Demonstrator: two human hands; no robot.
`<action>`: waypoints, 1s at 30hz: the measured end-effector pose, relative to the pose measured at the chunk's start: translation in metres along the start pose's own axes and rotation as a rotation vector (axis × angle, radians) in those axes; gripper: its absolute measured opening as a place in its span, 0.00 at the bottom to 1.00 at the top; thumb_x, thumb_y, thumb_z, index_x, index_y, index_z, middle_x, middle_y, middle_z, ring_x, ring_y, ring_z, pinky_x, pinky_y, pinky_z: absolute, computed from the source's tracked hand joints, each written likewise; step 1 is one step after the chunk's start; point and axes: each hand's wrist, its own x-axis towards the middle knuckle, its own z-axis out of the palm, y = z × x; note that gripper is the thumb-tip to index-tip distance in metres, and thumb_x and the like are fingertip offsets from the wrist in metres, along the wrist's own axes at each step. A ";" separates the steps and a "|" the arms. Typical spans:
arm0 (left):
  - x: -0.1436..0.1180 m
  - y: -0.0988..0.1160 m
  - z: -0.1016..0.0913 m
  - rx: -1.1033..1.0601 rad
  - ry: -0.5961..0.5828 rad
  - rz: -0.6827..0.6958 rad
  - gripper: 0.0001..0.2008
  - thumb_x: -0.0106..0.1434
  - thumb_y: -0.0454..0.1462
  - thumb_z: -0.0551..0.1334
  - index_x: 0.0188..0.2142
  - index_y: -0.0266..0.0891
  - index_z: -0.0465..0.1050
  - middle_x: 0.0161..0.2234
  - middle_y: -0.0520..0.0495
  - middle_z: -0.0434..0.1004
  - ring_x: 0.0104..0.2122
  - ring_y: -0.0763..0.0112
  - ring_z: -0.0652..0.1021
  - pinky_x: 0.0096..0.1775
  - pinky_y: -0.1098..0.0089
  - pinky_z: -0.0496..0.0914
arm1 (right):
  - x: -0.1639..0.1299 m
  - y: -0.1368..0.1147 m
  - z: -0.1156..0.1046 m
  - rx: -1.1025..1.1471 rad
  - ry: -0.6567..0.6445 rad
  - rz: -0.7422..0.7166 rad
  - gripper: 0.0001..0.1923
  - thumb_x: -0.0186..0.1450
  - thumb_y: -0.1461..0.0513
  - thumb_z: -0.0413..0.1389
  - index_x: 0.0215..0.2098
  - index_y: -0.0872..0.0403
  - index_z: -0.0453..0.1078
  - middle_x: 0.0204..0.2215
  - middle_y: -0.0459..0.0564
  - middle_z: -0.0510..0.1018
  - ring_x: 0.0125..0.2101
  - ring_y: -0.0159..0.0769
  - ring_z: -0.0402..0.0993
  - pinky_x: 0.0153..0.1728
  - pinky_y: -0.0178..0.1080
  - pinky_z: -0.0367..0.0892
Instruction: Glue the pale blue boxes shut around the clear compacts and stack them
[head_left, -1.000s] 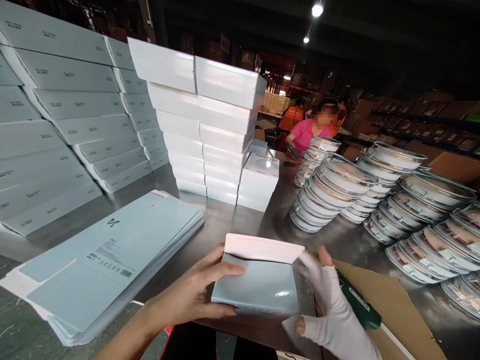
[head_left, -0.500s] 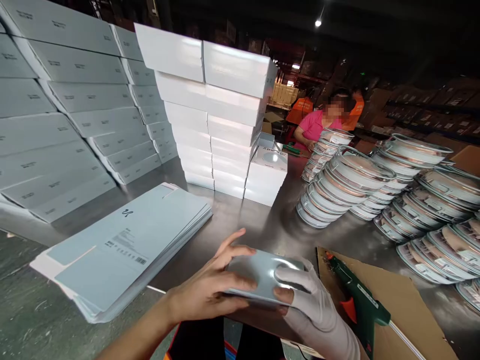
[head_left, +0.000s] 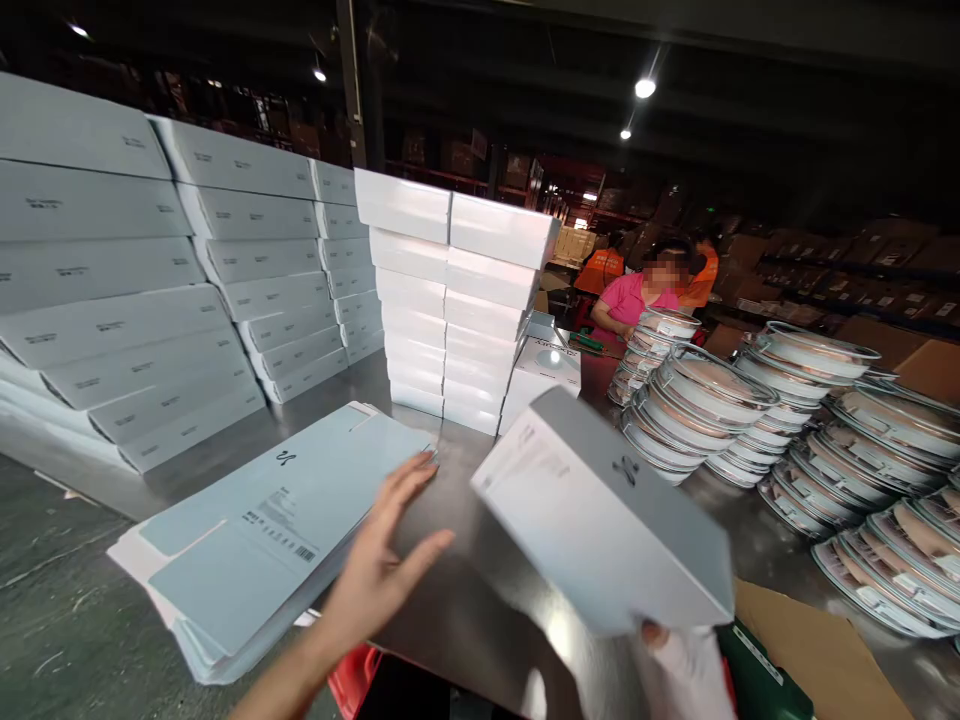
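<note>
My gloved right hand [head_left: 675, 665] holds a closed pale blue box [head_left: 607, 515] from underneath, raised and tilted above the steel table [head_left: 465, 610]. My bare left hand [head_left: 379, 565] is off the box, fingers spread, hovering over the table beside a pile of flat unfolded box blanks [head_left: 277, 530]. Its fingertips reach near the right edge of that pile.
A tall stack of white boxes [head_left: 457, 300] stands mid-table, with grey box stacks [head_left: 150, 290] at left. Stacks of round lidded items [head_left: 757, 400] fill the right. A green glue gun [head_left: 757, 680] lies on cardboard [head_left: 825, 650]. A person in pink [head_left: 637, 295] works at the far side.
The box's flap was closed, then my right hand lifted the closed box up and to the right. My left hand let go and moved left toward the flat blanks.
</note>
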 end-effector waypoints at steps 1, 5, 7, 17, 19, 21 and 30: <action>0.012 -0.002 -0.025 0.222 0.037 0.084 0.16 0.69 0.44 0.64 0.55 0.48 0.74 0.63 0.41 0.73 0.69 0.47 0.63 0.67 0.45 0.59 | 0.022 -0.007 -0.004 -0.099 0.066 0.010 0.27 0.68 0.45 0.59 0.60 0.49 0.65 0.48 0.56 0.78 0.42 0.46 0.78 0.40 0.51 0.77; 0.060 -0.029 -0.117 0.886 0.119 -0.019 0.20 0.69 0.48 0.58 0.51 0.36 0.75 0.56 0.29 0.76 0.65 0.31 0.67 0.62 0.35 0.61 | 0.142 -0.034 0.003 -0.548 0.186 -0.004 0.36 0.57 0.50 0.68 0.59 0.55 0.65 0.54 0.63 0.76 0.55 0.62 0.72 0.54 0.61 0.67; 0.073 -0.046 -0.141 0.974 0.125 -0.113 0.22 0.67 0.51 0.59 0.44 0.33 0.77 0.49 0.26 0.80 0.60 0.17 0.70 0.54 0.25 0.64 | 0.202 -0.036 0.023 -0.692 0.116 -0.048 0.32 0.57 0.57 0.68 0.57 0.58 0.68 0.59 0.66 0.73 0.62 0.63 0.64 0.60 0.60 0.60; 0.077 -0.046 -0.162 1.201 0.069 -0.289 0.24 0.70 0.52 0.55 0.38 0.32 0.75 0.38 0.34 0.84 0.43 0.36 0.84 0.38 0.53 0.77 | 0.221 -0.042 0.073 -0.958 -0.012 -0.123 0.30 0.66 0.56 0.58 0.63 0.61 0.63 0.65 0.68 0.68 0.64 0.64 0.61 0.56 0.58 0.63; 0.074 -0.023 -0.162 1.249 0.076 -0.279 0.26 0.73 0.53 0.51 0.47 0.31 0.71 0.39 0.34 0.84 0.39 0.41 0.85 0.34 0.58 0.75 | 0.177 -0.067 0.060 -0.958 0.080 -0.248 0.22 0.70 0.56 0.53 0.59 0.58 0.65 0.56 0.65 0.75 0.54 0.59 0.70 0.52 0.53 0.65; 0.062 0.002 -0.153 1.274 0.092 -0.240 0.24 0.74 0.55 0.51 0.50 0.37 0.68 0.32 0.43 0.83 0.32 0.46 0.85 0.29 0.63 0.71 | 0.130 -0.090 0.052 -0.947 0.235 -0.579 0.14 0.69 0.56 0.54 0.52 0.52 0.67 0.40 0.57 0.79 0.38 0.51 0.72 0.41 0.49 0.65; -0.018 0.057 -0.076 0.765 0.006 0.401 0.09 0.73 0.50 0.58 0.42 0.52 0.68 0.27 0.57 0.82 0.20 0.64 0.81 0.26 0.69 0.72 | 0.013 -0.091 0.047 -0.138 -0.286 -0.036 0.13 0.61 0.60 0.59 0.45 0.49 0.71 0.41 0.49 0.84 0.37 0.44 0.80 0.35 0.40 0.73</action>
